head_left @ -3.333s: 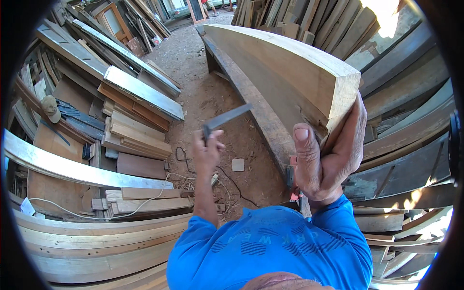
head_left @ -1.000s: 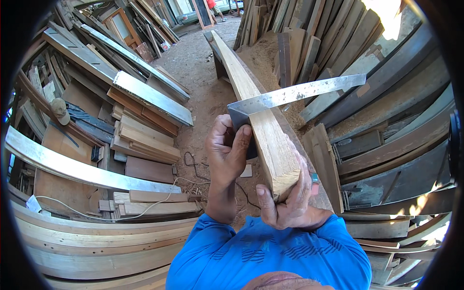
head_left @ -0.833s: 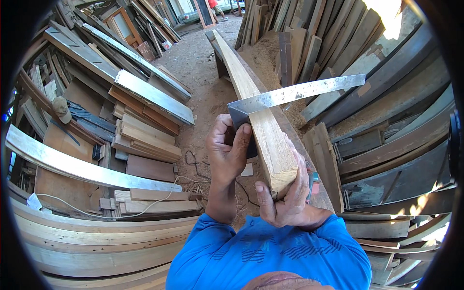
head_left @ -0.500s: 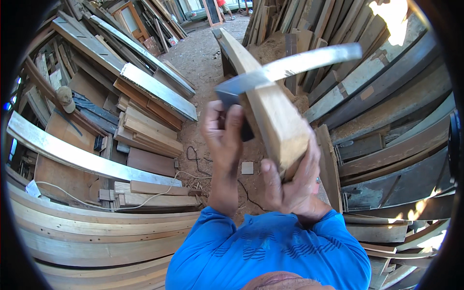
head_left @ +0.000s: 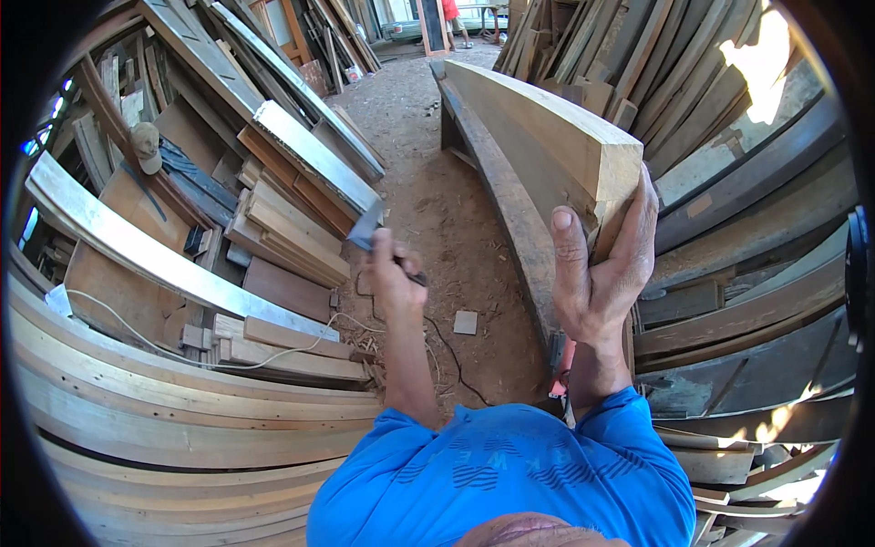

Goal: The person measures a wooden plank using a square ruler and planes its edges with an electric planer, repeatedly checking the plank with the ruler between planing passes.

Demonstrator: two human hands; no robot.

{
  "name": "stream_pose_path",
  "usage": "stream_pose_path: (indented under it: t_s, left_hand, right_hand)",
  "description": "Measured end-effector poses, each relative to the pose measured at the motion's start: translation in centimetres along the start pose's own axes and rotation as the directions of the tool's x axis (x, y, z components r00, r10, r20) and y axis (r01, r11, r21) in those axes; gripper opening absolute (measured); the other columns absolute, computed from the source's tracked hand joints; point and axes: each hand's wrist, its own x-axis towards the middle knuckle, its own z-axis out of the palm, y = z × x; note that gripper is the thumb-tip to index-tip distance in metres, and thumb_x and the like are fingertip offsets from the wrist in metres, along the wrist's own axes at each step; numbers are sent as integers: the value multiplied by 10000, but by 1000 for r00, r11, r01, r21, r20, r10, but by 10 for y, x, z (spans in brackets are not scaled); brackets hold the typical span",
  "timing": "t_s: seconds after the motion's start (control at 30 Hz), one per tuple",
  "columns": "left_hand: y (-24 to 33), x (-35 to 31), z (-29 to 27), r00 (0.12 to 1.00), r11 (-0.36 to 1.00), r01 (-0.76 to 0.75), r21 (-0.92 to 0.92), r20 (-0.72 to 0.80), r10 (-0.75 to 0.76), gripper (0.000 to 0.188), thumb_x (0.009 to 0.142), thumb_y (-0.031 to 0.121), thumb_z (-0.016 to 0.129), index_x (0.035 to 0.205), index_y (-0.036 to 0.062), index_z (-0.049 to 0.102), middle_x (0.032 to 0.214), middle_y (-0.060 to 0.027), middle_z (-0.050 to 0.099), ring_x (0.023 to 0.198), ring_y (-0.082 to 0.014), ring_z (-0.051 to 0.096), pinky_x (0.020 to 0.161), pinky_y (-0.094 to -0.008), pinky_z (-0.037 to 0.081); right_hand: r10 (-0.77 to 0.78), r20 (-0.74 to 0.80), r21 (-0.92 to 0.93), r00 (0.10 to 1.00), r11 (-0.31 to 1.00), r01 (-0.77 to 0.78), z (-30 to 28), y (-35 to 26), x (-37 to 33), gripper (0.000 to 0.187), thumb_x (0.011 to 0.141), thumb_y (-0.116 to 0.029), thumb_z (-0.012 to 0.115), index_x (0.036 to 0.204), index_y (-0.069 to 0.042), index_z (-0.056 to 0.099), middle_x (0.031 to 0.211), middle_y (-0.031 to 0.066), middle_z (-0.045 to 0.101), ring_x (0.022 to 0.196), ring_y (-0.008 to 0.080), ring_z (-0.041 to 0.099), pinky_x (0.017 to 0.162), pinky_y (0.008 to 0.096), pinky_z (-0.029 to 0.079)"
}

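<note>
My right hand (head_left: 606, 264) grips the near end of a thick squared wooden beam (head_left: 538, 123), thumb on its left side and fingers along its right. The beam tilts up, running away from me above a long wooden bench (head_left: 497, 196). To the left, apart from the beam, my left hand (head_left: 397, 278) is closed around a try square. Its metal blade (head_left: 366, 226) shows above the fingers, and a bit of dark stock pokes out at the right of the hand. Most of the square is hidden or foreshortened.
Stacked planks (head_left: 182, 410) fill the left side; more boards (head_left: 747, 255) line the right. A small pale square piece (head_left: 465, 323) and a dark cord (head_left: 451, 351) lie on the dirt floor. A pinkish-red object (head_left: 565, 360) sits at the bench's near end. A person (head_left: 453, 14) stands far off.
My left hand has taken the square off the beam and moved left and slightly down. My right hand has shifted up and right, swinging the beam's near end rightward, revealing the bench.
</note>
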Motion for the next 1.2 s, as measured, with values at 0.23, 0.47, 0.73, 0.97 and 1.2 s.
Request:
stream_pose_path:
  t_s: [0.23,0.47,0.73,0.97,1.2]
  left_hand:
    - [-42,-55,24,939,965,215,147,239,-246,234,938,263,716,855,137,537,711,7,580,493,-66,476,419,-227,367]
    - [-38,-86,59,827,940,280,195,449,-340,257,939,269,717,898,105,523,818,8,618,694,-67,600,592,-215,506]
    - [-1,-88,106,778,943,319,94,542,-317,186,961,176,676,964,69,524,937,-26,619,826,-115,638,725,-272,565]
    - [-17,-86,88,833,968,220,122,493,-251,273,926,191,724,1020,49,512,1030,-61,608,919,-131,649,791,-317,593]
    - [-33,-73,68,765,977,214,16,618,-178,320,905,201,759,926,101,455,884,9,542,785,-85,597,717,-263,568]
  right_hand:
    - [-7,40,-28,999,1000,9,-1,-6,-6,689,941,-289,676,1418,110,379,1310,248,518,1225,304,515,1036,435,412]
    - [0,165,120,986,993,-20,7,-14,-32,769,838,-66,717,1438,165,295,1402,359,436,1304,459,480,1104,482,374]
    - [-6,15,256,1000,967,2,25,-2,-40,1067,754,-306,852,1477,157,219,1477,419,305,1378,509,378,1132,507,348]
    - [-23,-58,337,998,940,41,31,0,-34,1075,756,-333,852,1468,172,224,1473,419,308,1375,512,380,1134,507,354]
    - [-11,-43,344,999,939,25,29,-1,-34,1083,747,-343,862,1469,163,234,1478,409,315,1386,497,377,1135,499,352]
